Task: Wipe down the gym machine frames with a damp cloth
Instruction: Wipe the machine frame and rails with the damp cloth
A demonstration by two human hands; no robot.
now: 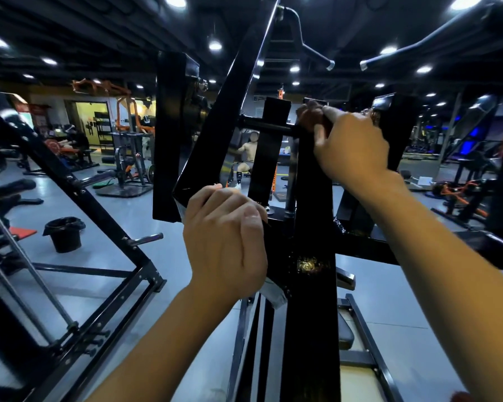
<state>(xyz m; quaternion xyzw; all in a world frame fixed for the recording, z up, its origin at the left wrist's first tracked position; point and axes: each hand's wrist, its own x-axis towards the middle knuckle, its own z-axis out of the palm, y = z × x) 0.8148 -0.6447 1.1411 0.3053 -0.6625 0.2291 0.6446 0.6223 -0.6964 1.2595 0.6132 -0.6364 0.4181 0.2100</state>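
Note:
A black gym machine frame [311,227] rises in front of me as a wide upright post with angled beams and a cross bar. My right hand [352,143] grips a dark reddish-brown cloth [310,116] and holds it against the top of the upright post, beside the cross bar [265,126]. My left hand [227,236] is lower, with its fingers curled round the left edge of the frame where the slanted beam meets the post. Most of the cloth is hidden under my fingers.
A black bucket [64,233] stands on the grey floor at the left. A slanted black rack [79,198] with a plate peg is close on my left. Two handles [369,63] hang overhead. Other machines and a person [249,152] are further back.

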